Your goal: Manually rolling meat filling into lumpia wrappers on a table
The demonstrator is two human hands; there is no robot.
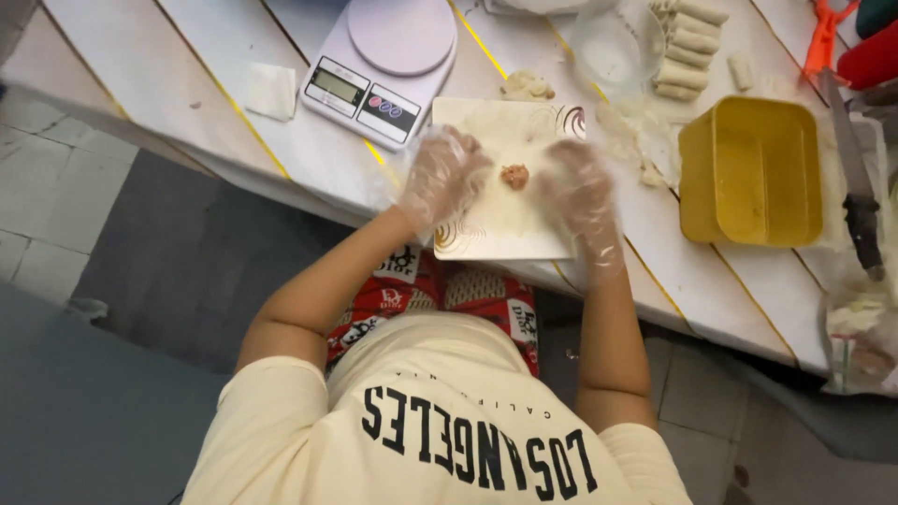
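Observation:
A square white plate [468,238] with brown swirl marks sits at the table's near edge. On it lies a thin pale wrapper [510,126] with a small brown lump of filling [514,176] in its middle. Both my hands wear clear plastic gloves. My left hand [444,173] rests on the wrapper just left of the filling, fingers bent down. On the other side of the filling, my right hand [580,187] lies on the wrapper with fingers spread. Neither hand lifts anything.
A white kitchen scale [383,65] stands behind the plate on the left. A yellow tub [748,173] is to the right, a knife [856,187] beyond it. Several rolled wraps [687,47] and a clear bowl [613,47] lie at the back. A plastic bag [856,337] hangs at the right edge.

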